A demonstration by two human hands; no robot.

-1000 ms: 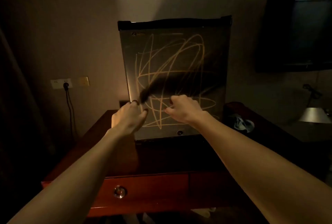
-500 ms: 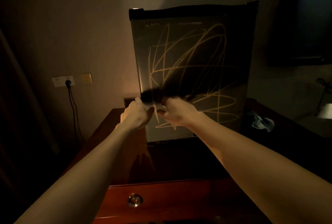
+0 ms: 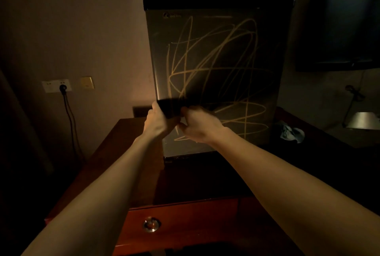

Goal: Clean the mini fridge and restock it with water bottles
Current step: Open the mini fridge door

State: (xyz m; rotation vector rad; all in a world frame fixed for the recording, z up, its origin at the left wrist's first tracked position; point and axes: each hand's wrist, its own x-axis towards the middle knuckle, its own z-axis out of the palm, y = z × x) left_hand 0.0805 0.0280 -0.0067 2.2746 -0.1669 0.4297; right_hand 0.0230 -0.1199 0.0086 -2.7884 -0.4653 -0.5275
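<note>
both hands — left hand (image 3: 157,121), right hand (image 3: 197,125) — grip a dark cloth (image 3: 169,107) against the scribbled fridge (image 3: 216,54) door; in this dimness, marks could get missed.

mini fridge (image 3: 216,54) | upright on wooden cabinet (image 3: 185,214) | door shut, yellow scribbles (image 3: 213,70) across it

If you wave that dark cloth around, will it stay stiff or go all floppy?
Probably floppy: the dark cloth bunches and sags between the left hand and right hand, which pinch it against the scribbled grey mini fridge door. It looks light too. It seems unlikely to slip or break.
</note>
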